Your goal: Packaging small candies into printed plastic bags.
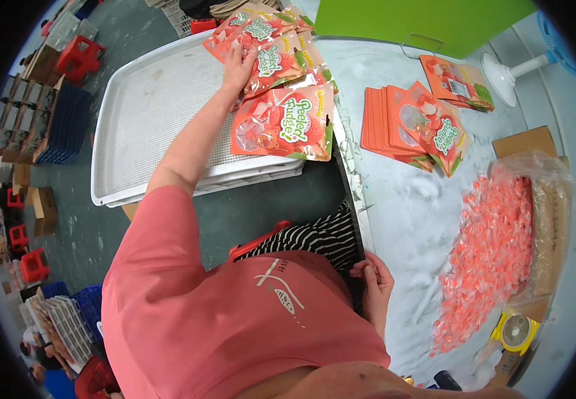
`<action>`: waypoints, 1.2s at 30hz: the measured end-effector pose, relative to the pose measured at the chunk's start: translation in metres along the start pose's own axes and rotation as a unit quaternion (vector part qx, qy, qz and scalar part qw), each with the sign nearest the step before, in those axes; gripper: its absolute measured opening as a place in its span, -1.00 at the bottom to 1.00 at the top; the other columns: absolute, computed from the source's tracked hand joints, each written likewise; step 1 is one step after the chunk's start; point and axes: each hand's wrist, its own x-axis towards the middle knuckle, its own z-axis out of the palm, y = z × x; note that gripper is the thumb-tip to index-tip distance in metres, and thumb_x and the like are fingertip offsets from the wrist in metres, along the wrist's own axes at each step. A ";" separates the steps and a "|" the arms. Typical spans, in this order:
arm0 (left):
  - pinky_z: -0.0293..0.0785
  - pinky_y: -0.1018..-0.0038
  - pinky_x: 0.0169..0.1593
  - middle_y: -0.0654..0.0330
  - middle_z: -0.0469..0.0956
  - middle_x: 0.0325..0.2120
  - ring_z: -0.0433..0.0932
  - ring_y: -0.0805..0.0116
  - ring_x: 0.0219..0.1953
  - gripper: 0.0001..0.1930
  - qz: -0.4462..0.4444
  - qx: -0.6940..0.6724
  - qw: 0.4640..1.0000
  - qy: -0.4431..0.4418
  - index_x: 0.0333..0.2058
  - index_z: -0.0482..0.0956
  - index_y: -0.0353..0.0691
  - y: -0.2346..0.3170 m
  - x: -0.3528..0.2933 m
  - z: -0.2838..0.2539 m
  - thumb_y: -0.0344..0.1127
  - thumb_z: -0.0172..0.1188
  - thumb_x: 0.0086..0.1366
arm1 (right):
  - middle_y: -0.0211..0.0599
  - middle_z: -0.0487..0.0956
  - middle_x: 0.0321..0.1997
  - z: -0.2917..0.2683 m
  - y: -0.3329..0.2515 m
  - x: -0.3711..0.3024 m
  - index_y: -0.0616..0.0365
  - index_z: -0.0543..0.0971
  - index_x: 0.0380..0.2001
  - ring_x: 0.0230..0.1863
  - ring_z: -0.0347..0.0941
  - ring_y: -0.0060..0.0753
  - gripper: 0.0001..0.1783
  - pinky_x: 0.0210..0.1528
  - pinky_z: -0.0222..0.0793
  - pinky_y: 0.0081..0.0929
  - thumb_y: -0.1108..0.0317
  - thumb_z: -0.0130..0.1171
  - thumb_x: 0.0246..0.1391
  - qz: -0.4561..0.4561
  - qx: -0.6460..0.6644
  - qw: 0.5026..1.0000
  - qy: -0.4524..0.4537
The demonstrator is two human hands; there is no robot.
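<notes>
My left hand (238,68) reaches far forward and lies on red pouches of candy, its fingers stretched out over a pouch (268,63). Several such pouches overlap at the right end of a white mesh tray (148,100). Closest to me among them is a filled-looking pouch (285,124) with a clear window. My right hand (376,282) stays low by the table's near edge, thumb against curled fingers, and nothing shows in it.
On the white table (388,219) lie a fanned stack of flat pouches (394,126) and more pouches (457,83). A heap of wrapped pink candies (487,259) spills from a plastic-lined carton (547,226). A green panel (421,23) and a yellow fan-like device (515,331) border it.
</notes>
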 end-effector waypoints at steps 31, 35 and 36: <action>0.43 0.39 -0.11 0.11 0.52 -0.22 0.49 0.31 -0.22 -0.71 0.118 -0.022 0.991 -0.057 -0.09 0.55 -0.28 -0.082 0.090 0.013 -0.18 0.14 0.39 | -0.42 0.55 -0.32 -0.134 -0.099 0.203 0.24 0.65 -0.13 -0.36 0.41 -0.61 -0.80 -0.28 0.32 -0.65 0.39 0.15 0.27 -0.323 -0.306 0.857 0.261; 0.41 0.51 -0.06 0.23 0.49 -0.20 0.44 0.47 -0.18 -0.67 -0.008 -0.130 0.978 -0.164 -0.07 0.52 -0.32 -0.086 0.107 0.021 -0.15 0.14 0.42 | -0.27 0.63 -0.17 -0.165 -0.089 0.255 0.24 0.63 -0.05 -0.24 0.54 -0.52 -0.67 -0.19 0.44 -0.57 0.26 0.24 0.21 -0.338 -0.331 0.834 0.284; 0.41 0.51 -0.06 0.23 0.49 -0.20 0.44 0.47 -0.18 -0.67 -0.010 -0.135 0.976 -0.169 -0.07 0.52 -0.32 -0.076 0.101 0.021 -0.15 0.14 0.42 | -0.24 0.63 -0.17 -0.159 -0.092 0.261 0.27 0.60 -0.02 -0.22 0.55 -0.50 -0.59 -0.17 0.46 -0.54 0.21 0.29 0.17 -0.313 -0.329 0.846 0.278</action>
